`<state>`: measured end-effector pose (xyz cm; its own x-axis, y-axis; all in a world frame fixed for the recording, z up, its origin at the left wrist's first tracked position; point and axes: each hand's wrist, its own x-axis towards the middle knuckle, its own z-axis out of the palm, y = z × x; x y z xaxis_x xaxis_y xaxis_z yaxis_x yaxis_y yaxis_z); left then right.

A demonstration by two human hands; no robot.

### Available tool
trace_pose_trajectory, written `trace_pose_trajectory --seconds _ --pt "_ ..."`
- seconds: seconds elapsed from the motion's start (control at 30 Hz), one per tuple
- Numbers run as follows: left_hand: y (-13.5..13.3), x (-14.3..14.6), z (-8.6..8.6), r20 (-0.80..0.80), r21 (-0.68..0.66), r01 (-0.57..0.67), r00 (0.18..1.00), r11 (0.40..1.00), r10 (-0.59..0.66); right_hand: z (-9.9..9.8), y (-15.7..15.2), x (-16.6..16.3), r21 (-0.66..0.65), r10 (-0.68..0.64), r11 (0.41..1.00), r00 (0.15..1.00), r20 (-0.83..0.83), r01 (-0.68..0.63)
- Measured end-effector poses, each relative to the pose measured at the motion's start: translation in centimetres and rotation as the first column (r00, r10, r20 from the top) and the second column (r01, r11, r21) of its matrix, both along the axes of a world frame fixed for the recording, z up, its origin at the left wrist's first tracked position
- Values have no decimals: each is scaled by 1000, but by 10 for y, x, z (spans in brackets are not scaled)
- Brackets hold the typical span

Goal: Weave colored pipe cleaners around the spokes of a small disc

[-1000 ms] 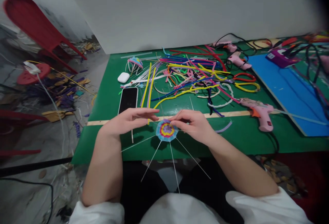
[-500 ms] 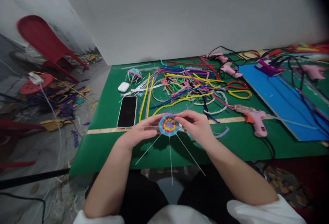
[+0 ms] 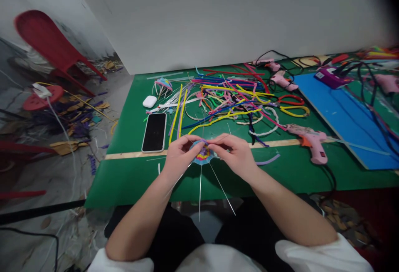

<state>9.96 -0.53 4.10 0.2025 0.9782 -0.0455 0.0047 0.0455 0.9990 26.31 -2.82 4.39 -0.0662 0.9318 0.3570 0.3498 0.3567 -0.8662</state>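
Note:
Both my hands hold a small round woven disc (image 3: 202, 154) of blue, red, yellow and purple rings, with thin white spokes sticking out toward me. My left hand (image 3: 178, 154) pinches its left edge, fingers closed. My right hand (image 3: 236, 154) pinches the right edge, fingers closed near the top of the disc. The disc hovers just above the front of the green table (image 3: 131, 176). Part of the disc is hidden by my fingers.
A tangle of coloured pipe cleaners (image 3: 230, 97) lies behind my hands. A black phone (image 3: 154, 132) and a white earbud case (image 3: 149, 101) sit at the left. A pink glue gun (image 3: 307, 139) lies at the right, a blue board (image 3: 346, 118) beyond it. Red chairs stand on the littered floor at left.
My left hand has come in from an open, flat pose to pinch the disc's left edge. The disc has tilted and is now more covered by my fingers. The view shifted slightly.

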Motion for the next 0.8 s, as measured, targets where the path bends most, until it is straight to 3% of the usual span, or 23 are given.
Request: trace_pose_trajectory --seconds 0.8 --pt "-6 1 0 -89 100 -20 996 995 29 -2 0 1 -49 40 998 997 -71 -44"
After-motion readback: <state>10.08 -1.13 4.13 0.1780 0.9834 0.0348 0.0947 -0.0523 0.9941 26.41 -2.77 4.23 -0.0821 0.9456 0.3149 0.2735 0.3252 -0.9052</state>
